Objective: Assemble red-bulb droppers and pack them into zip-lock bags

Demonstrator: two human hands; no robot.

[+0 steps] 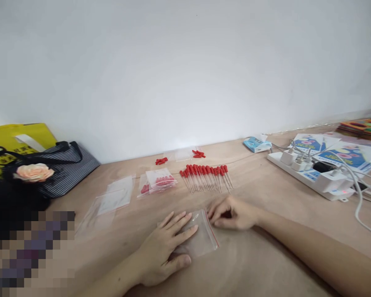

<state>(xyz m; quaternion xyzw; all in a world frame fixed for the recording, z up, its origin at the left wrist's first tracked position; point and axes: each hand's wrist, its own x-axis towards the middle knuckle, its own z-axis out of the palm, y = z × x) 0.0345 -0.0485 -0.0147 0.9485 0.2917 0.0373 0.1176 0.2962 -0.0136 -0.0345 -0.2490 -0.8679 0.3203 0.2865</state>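
Note:
A clear zip-lock bag (198, 241) with a red line along its mouth lies flat on the table in front of me. Across its left part my left hand (163, 251) rests palm down, fingers spread. My right hand (230, 213) is curled at the bag's far right corner, fingertips closed on the edge beside the red line. Just beyond the hands is a row of droppers (205, 175) with red bulbs and thin clear stems. Left of the row, filled zip bags (160, 180) with red bulbs inside overlap each other.
Flat clear bags (117, 194) lie at the left. Small piles of red bulbs (161, 161) sit near the wall. On the right are a power strip (309, 175) with chargers and cables, a blue tissue pack (256, 144) and printed sheets (346, 156). A striped bag (71, 171) stands far left.

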